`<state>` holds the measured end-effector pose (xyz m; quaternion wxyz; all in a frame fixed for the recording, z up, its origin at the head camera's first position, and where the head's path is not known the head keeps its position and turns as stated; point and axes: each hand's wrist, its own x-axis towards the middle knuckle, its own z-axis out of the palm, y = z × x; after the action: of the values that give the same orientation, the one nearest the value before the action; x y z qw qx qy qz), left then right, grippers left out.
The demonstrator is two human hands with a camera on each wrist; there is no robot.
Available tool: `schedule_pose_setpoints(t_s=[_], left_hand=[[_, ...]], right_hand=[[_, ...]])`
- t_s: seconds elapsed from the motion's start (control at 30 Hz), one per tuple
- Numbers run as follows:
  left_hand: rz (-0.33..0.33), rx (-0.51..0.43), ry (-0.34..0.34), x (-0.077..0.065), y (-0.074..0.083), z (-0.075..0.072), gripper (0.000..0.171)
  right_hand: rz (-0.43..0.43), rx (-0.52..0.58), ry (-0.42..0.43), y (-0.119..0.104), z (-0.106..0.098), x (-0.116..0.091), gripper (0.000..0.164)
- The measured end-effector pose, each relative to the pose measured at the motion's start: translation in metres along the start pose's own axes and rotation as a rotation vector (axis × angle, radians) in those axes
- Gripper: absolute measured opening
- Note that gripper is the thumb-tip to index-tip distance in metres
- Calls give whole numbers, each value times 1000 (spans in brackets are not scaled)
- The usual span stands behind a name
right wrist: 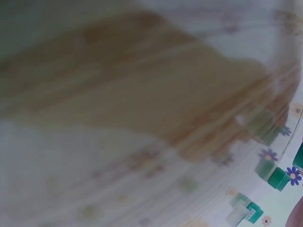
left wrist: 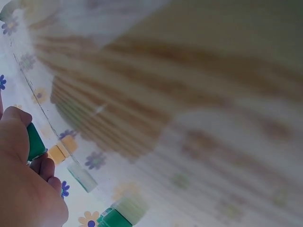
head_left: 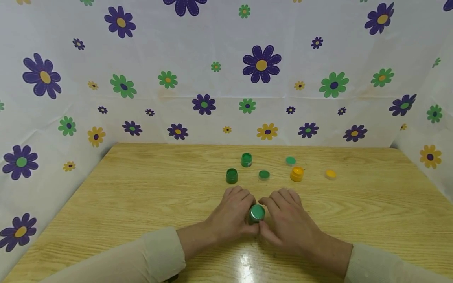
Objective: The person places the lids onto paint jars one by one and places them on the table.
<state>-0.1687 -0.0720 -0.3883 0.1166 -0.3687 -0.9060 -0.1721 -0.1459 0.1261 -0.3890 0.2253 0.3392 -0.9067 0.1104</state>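
A small green paint jar point(head_left: 257, 213) with a green top stands upright between the two hands, near the middle of the table. My left hand point(head_left: 231, 214) grips it from the left, fingers behind and thumb in front. From the other side my right hand point(head_left: 290, 220) has its curled index finger and thumb at the jar's right edge. The left wrist view shows the left hand point(left wrist: 23, 175) around the green jar point(left wrist: 35, 142). In the right wrist view, only a sliver of the right hand point(right wrist: 297, 215) shows, below a green jar point(right wrist: 299, 158) at the frame edge.
Beyond the hands stand two open green paint jars, one nearer point(head_left: 231, 176) and one farther point(head_left: 246, 160), and an open yellow jar point(head_left: 297, 174). Two green lids point(head_left: 264, 175) and a yellow lid point(head_left: 330, 174) lie around them. A flowered cloth point(head_left: 212, 47) hangs behind the wooden table point(head_left: 159, 177).
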Motion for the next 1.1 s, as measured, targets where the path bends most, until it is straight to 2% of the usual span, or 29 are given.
schedule_pose_setpoints(t_s=[0.47, 0.77, 1.1], left_hand=[[14, 20, -2, 0, 2, -1, 35], [25, 42, -12, 0, 2, 0, 39], [38, 23, 4, -1, 2, 0, 45]], right_hand=[[-30, -5, 26, 0, 2, -1, 24], [-4, -1, 17, -1, 1, 0, 24], [21, 5, -3, -1, -1, 0, 25]])
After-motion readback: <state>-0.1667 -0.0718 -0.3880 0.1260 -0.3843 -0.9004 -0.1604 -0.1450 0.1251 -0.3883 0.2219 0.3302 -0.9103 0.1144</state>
